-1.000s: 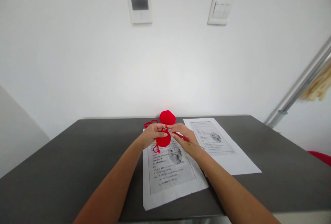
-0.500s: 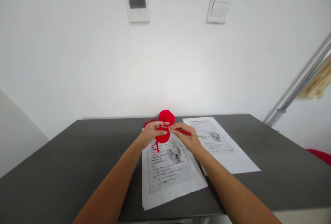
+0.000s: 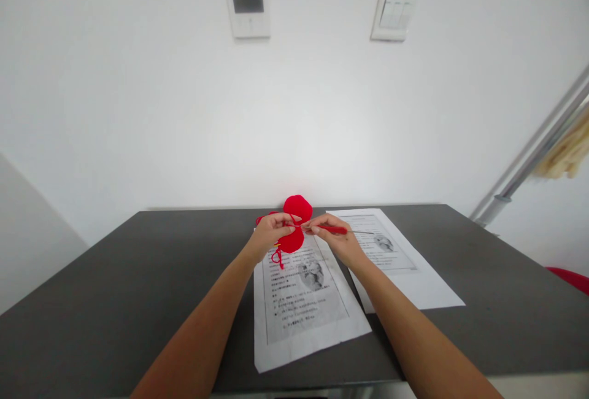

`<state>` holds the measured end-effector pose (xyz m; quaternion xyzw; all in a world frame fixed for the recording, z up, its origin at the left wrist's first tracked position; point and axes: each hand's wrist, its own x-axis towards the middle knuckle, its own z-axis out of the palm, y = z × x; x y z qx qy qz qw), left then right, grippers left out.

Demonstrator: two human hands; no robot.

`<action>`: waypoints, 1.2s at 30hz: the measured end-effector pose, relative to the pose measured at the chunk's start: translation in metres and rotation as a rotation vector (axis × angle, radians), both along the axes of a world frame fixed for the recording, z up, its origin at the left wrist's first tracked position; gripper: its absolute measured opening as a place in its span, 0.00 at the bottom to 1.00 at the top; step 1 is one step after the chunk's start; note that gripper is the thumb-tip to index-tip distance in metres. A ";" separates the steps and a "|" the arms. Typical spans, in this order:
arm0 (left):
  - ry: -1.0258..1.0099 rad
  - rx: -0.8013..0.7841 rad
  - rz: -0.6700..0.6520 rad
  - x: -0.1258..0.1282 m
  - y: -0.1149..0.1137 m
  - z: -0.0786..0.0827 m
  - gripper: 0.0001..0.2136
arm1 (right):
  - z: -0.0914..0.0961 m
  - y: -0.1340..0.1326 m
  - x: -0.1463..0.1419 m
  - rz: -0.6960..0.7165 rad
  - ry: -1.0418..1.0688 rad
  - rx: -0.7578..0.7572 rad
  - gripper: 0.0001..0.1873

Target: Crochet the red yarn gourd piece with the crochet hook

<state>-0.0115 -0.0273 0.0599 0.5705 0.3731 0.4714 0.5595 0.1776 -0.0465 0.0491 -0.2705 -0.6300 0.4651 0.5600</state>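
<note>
My left hand [image 3: 270, 235] is closed on a piece of red crochet work [image 3: 291, 242], which hangs below its fingertips with a loose loop of yarn [image 3: 277, 256] and a small yellow bit at its side. In my right hand [image 3: 338, 240] is a crochet hook with a red grip [image 3: 332, 229], held between thumb and fingers. The hook's tip points left at the work, close to my left fingertips; whether yarn is on it is too small to tell. Just behind the hands lies a round red ball of yarn [image 3: 298, 207].
Two printed sheets lie on the dark table [image 3: 115, 301]: one sheet [image 3: 304, 319] under the hands, another sheet [image 3: 414, 285] to the right. The white wall behind carries a panel [image 3: 249, 9] and a switch plate [image 3: 392, 15]. A grey pole [image 3: 529, 166] leans at the right.
The hook in my right hand has levelled out and shifted slightly right. My left hand keeps its hold on the red crochet work. The view has moved slightly.
</note>
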 end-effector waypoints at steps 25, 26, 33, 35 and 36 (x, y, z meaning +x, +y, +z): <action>0.265 0.342 0.109 0.008 -0.006 0.003 0.03 | 0.007 -0.004 0.009 -0.050 -0.406 0.305 0.07; 0.274 0.357 0.106 0.009 -0.007 0.005 0.03 | 0.006 -0.004 0.008 -0.060 -0.421 0.346 0.07; 0.107 0.167 0.077 0.008 -0.004 0.003 0.12 | -0.004 -0.002 0.000 -0.212 -0.365 0.553 0.05; 0.046 0.099 0.053 0.007 -0.003 0.003 0.16 | -0.004 -0.002 -0.002 -0.231 -0.353 0.592 0.05; 0.013 0.072 0.047 0.007 -0.004 0.003 0.17 | -0.003 -0.003 -0.002 -0.237 -0.347 0.609 0.05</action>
